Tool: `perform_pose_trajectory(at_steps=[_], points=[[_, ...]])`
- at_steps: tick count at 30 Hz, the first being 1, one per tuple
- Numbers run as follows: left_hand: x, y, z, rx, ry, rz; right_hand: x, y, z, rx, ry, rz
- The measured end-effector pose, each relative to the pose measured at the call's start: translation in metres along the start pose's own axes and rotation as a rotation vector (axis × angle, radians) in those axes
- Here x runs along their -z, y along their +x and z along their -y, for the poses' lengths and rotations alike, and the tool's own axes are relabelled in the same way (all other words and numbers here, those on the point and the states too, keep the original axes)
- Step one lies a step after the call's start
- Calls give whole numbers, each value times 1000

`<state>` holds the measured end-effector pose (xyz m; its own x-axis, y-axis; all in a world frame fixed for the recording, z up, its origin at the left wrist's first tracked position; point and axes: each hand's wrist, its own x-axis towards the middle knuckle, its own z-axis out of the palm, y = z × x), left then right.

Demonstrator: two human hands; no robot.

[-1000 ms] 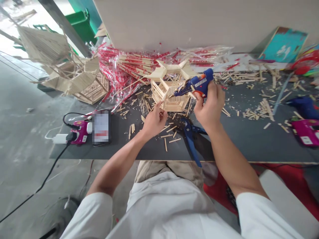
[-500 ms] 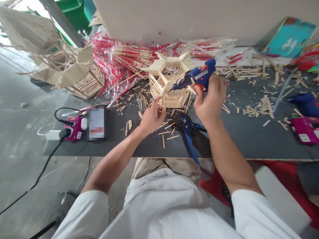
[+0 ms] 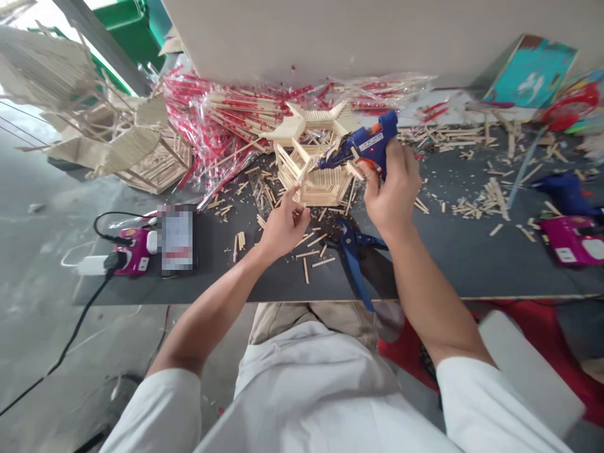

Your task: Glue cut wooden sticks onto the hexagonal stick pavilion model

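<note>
Item one: stick model [image 3: 325,184], pale wood, openwork. I make out a roughly six-sided base of layered sticks, slanting posts and flared slatted panels above; it sits on the dark tabletop [image 3: 448,255]. Item two: glue gun [image 3: 372,146], blue, orange trigger, small red light showing. I have it in the right hand [image 3: 392,195], nozzle tilted down leftward, close to the posts.

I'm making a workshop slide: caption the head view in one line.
Left hand at a wooden-stick frame, right hand pointing a blue glue gun toward it.
</note>
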<state>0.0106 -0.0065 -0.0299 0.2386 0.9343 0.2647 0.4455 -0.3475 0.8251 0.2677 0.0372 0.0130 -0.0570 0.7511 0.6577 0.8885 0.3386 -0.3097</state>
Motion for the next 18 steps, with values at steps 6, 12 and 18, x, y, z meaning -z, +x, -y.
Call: perform_pose_trajectory(at_steps=[6,12,18], points=[[0,0,-3,7,-22,-1,2,0,5,-24,10,-12],[-2,0,1,12,-60,-2,3,0,8,-19,-1,-32],[-3,-1,0,49,-142,11,4,-1,11,-38,1,-52]])
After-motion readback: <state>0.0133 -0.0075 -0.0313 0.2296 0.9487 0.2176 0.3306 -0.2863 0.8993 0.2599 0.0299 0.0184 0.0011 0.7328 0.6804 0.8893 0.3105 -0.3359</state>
